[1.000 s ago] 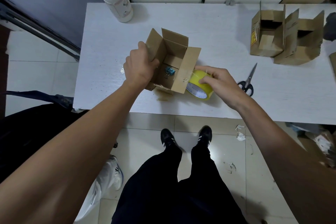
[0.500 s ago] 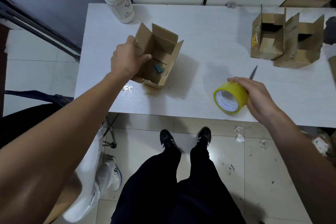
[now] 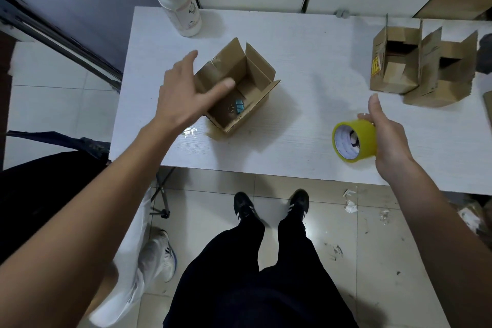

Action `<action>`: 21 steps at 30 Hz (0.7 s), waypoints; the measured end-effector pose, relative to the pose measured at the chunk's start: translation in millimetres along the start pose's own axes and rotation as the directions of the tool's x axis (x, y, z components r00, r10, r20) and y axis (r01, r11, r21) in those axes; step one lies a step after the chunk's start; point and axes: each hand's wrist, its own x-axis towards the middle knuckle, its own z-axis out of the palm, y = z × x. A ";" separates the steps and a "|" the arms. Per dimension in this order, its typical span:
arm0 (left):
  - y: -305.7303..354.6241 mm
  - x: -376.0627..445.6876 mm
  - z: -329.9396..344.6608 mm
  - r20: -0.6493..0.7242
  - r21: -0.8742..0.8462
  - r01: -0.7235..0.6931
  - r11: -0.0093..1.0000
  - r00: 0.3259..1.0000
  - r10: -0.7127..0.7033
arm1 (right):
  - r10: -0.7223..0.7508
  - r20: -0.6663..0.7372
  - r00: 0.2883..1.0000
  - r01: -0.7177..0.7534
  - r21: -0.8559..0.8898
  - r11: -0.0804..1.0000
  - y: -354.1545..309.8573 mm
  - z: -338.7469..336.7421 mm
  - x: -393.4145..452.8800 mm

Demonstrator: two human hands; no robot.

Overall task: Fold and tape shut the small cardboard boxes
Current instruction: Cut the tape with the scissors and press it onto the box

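At the far left the white bench (image 3: 306,61) ends in a straight edge, with tiled floor beyond it; its near edge runs across just ahead of the person's feet. A white bottle (image 3: 177,0) stands upright at the bench's back left corner, well apart from the open cardboard box (image 3: 239,88).

The left hand (image 3: 186,90) reaches in from the lower left with the forearm stretched out over the bench's near left corner. Its fingers are straight and spread, the thumb lying across the box's left wall and the fingertips pointing away toward the back; it grips nothing. The box sits left of centre on the bench, turned at an angle, its top flaps standing up. A blue binder clip (image 3: 238,106) lies on the box floor near its front wall.

To the right of the box lies a broad stretch of bare bench top. Past that, near the front edge, the right hand (image 3: 386,133) holds a yellow tape roll (image 3: 354,141), fingers curled round its rim and the thumb pointing up. At the back right, two more open cardboard boxes (image 3: 423,66) stand touching each other, close to the bench's right side.
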 end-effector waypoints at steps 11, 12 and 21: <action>7.8 -13.1 14.2 0.061 0.276 -0.238 0.931 0.971 0.230 | -0.164 -0.065 0.984 0.164 -0.020 0.986 13.5 29.9 7.1; 6.2 -11.7 11.3 0.081 0.270 -0.258 0.928 0.966 0.245 | -0.187 -0.106 0.977 0.184 -0.035 0.982 14.9 33.6 6.7; -2.5 -17.5 26.2 0.045 0.393 -0.466 0.792 0.870 0.490 | -0.225 -0.222 0.949 0.204 -0.114 0.972 14.6 41.7 0.6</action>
